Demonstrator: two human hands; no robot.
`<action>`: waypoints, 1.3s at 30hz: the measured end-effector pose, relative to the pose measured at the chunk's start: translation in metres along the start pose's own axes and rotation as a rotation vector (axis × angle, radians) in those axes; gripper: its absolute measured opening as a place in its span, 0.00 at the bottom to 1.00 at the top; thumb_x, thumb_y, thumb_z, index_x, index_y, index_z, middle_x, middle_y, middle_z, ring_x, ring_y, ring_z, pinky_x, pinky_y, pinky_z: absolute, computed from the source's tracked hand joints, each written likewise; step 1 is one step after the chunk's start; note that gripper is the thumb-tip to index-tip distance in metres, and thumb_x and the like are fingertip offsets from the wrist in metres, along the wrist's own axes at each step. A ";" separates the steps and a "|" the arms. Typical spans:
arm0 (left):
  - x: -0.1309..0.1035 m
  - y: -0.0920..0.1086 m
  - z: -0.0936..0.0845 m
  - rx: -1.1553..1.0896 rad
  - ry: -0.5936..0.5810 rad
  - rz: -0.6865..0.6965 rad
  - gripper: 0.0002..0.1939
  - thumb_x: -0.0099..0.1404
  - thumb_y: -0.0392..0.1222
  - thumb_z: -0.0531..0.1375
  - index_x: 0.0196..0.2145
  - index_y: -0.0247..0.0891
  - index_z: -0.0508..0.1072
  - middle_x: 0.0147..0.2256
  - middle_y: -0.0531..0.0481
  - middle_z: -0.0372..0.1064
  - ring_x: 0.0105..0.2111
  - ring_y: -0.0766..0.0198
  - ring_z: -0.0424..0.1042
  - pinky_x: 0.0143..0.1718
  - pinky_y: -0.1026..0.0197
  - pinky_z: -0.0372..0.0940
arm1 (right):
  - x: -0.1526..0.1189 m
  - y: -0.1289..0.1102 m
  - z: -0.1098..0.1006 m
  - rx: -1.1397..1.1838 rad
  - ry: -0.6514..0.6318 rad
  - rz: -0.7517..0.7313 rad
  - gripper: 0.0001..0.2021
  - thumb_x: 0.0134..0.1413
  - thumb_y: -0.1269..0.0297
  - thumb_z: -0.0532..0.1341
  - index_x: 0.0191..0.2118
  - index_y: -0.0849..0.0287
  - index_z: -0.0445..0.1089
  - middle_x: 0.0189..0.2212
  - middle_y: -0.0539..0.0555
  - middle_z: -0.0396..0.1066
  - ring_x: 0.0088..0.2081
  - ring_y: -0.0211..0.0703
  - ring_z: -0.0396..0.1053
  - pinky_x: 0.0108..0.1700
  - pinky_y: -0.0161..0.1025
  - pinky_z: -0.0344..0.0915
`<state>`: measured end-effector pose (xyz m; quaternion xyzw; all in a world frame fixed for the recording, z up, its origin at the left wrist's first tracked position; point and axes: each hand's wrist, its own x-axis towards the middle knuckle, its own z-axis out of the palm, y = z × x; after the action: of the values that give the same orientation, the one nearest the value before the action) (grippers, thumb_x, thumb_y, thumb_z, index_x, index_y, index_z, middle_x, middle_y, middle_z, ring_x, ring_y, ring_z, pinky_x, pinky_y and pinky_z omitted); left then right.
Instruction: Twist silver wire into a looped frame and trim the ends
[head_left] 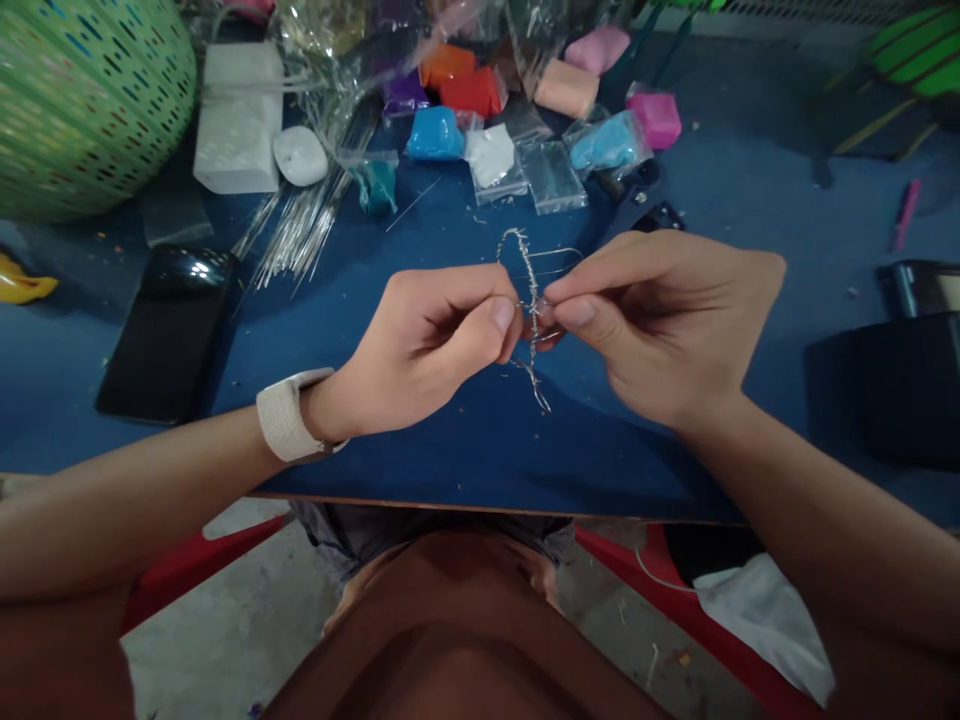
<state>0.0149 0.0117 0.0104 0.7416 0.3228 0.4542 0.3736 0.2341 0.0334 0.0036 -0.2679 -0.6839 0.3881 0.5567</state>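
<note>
Between my hands, just above the blue table, is a twisted silver wire frame [533, 270] with a loop at its top and two loose ends splayed at the bottom. My left hand [442, 345] is closed, thumb and index finger pinching the frame's left side. From the other side my right hand [652, 325] pinches a thin wire at the middle of the frame, thumb against index finger. A curved strand [559, 252] arcs out above my right fingertips. The exact spots under the fingertips are hidden. A pale woven band [291, 415] circles my left wrist.
Loose straight wires [304, 225] lie at the back left near a black phone [169, 335] and a green basket [90, 110]. Bagged clay lumps, including a blue one [436, 134], spread along the back. A dark box [900, 390] stands at right. The table edge [450, 507] runs before me.
</note>
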 end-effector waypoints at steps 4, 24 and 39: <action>-0.001 0.001 -0.001 -0.010 -0.007 -0.002 0.20 0.81 0.40 0.55 0.28 0.44 0.70 0.21 0.52 0.64 0.27 0.60 0.76 0.32 0.57 0.77 | 0.000 -0.001 -0.002 0.049 -0.030 -0.012 0.13 0.57 0.67 0.87 0.45 0.42 0.93 0.35 0.48 0.89 0.31 0.47 0.86 0.32 0.43 0.87; -0.004 -0.001 0.002 0.167 0.141 0.183 0.13 0.83 0.35 0.62 0.38 0.43 0.80 0.35 0.53 0.81 0.29 0.67 0.74 0.32 0.59 0.72 | -0.005 -0.007 -0.002 -0.038 -0.038 0.101 0.08 0.62 0.53 0.84 0.44 0.37 0.90 0.36 0.47 0.86 0.30 0.49 0.81 0.36 0.49 0.88; -0.004 -0.005 0.004 -0.100 0.163 0.071 0.08 0.82 0.34 0.67 0.43 0.41 0.86 0.33 0.57 0.80 0.23 0.77 0.67 0.24 0.69 0.64 | -0.005 -0.008 -0.004 -0.116 -0.024 0.067 0.10 0.61 0.52 0.85 0.45 0.40 0.90 0.41 0.50 0.88 0.40 0.52 0.85 0.44 0.51 0.88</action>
<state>0.0167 0.0095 0.0033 0.6934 0.3025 0.5416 0.3664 0.2395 0.0261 0.0079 -0.3180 -0.7024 0.3694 0.5188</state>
